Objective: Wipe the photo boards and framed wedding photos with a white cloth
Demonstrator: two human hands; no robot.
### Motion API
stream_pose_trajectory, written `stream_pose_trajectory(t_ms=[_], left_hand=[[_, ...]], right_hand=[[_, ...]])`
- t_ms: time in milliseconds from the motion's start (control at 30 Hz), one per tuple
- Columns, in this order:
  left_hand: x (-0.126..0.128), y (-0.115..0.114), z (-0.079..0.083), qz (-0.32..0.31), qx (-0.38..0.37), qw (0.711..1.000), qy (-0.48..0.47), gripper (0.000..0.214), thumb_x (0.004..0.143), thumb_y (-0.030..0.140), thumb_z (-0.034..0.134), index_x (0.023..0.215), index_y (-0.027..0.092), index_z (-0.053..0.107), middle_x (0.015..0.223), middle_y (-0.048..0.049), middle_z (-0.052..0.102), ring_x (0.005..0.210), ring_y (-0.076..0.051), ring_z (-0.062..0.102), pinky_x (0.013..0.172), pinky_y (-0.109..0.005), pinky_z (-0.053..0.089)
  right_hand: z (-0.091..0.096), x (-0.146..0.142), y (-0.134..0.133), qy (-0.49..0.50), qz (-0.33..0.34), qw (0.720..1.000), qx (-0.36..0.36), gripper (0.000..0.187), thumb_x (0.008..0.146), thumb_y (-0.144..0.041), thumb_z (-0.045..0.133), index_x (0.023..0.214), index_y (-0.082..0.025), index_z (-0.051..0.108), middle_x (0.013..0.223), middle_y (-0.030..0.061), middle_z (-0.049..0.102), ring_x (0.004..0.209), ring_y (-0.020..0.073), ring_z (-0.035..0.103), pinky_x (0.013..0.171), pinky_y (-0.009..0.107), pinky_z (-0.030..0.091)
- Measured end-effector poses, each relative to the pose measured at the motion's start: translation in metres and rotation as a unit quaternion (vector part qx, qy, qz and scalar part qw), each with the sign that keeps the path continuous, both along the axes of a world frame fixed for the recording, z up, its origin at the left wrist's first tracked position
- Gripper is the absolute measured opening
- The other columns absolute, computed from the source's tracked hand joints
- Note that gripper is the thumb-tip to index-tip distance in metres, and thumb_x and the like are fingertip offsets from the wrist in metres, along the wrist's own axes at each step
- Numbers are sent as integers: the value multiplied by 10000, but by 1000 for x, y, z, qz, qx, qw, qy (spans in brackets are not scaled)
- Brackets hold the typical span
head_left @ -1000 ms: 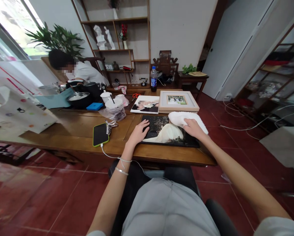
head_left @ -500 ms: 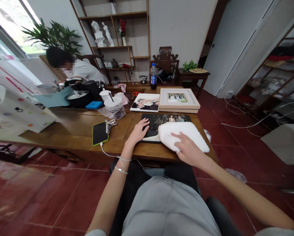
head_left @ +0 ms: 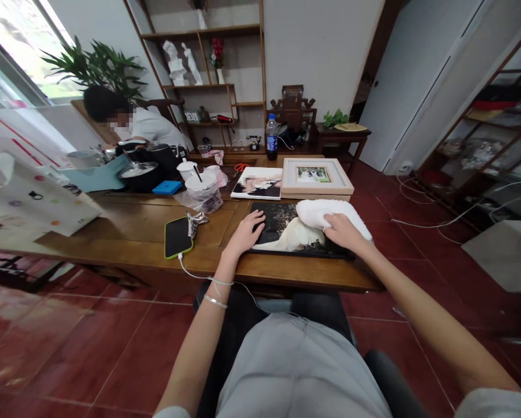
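Observation:
A dark photo panel (head_left: 286,232) with a white figure on it lies flat near the front edge of the wooden table (head_left: 125,232). My left hand (head_left: 247,231) rests on the panel's left edge, fingers spread and flat. My right hand (head_left: 342,227) presses a white cloth (head_left: 325,210) onto the panel's far right part, fingers curled over the cloth.
Behind the panel lie a light wooden picture frame (head_left: 316,176) and another photo print (head_left: 258,184). A green-cased phone (head_left: 178,237) on a cable lies to the left with a metal clip. Cups, pots, a blue bottle (head_left: 272,137) and a seated person (head_left: 133,122) are further back.
My right hand slid the white cloth from the panel's near right corner back up to its far right part. My left hand stayed in place.

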State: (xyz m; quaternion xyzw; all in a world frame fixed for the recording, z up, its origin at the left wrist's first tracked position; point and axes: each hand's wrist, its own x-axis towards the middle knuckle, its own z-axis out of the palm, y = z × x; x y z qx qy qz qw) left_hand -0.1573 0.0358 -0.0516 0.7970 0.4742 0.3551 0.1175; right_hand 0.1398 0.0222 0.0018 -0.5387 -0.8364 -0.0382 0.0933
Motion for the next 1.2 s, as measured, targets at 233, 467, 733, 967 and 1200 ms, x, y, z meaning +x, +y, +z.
stream_pose_trajectory(t_ms=[233, 467, 733, 967, 1200], left_hand=[[1, 0, 0, 3, 6, 1000, 4, 335, 893, 278, 458, 1143, 130, 625, 1302, -122, 550, 1289, -237, 426, 1088, -425, 337], [2, -1, 0, -1, 12, 1000, 4, 333, 893, 260, 455, 1137, 113, 627, 1296, -135, 553, 1282, -243, 435, 1083, -428, 342], [1, 0, -2, -4, 13, 1000, 7, 329, 895, 262, 450, 1135, 126, 630, 1301, -129, 549, 1284, -247, 431, 1083, -446, 337], [0, 1, -3, -5, 14, 1000, 8, 332, 896, 269, 452, 1140, 127, 628, 1301, -132, 549, 1285, -246, 430, 1079, -449, 341], [0, 0, -3, -2, 10, 1000, 9, 328, 897, 270, 456, 1144, 135, 624, 1308, -121, 545, 1287, -238, 429, 1078, -440, 347]], right_hand=[[-1, -1, 20, -5, -17, 1000, 17, 209, 768, -145, 419, 820, -136, 621, 830, 135, 656, 828, 256, 571, 704, 303, 346], [5, -9, -42, -23, 54, 998, 16, 194, 726, -109, 432, 770, -144, 617, 880, 152, 638, 861, 267, 565, 794, 358, 405], [7, -14, -119, 34, 146, 988, -33, 215, 629, -64, 481, 722, -177, 639, 1275, 151, 555, 1204, 276, 477, 1058, 465, 305], [-4, -10, -76, 68, 148, 987, 6, 153, 715, -121, 505, 770, -160, 643, 1236, 165, 573, 1191, 289, 478, 1052, 508, 289], [-5, -13, 9, 24, 136, 990, 16, 284, 864, -375, 478, 905, -141, 634, 1258, 206, 540, 1334, 338, 283, 1021, 685, 65]])
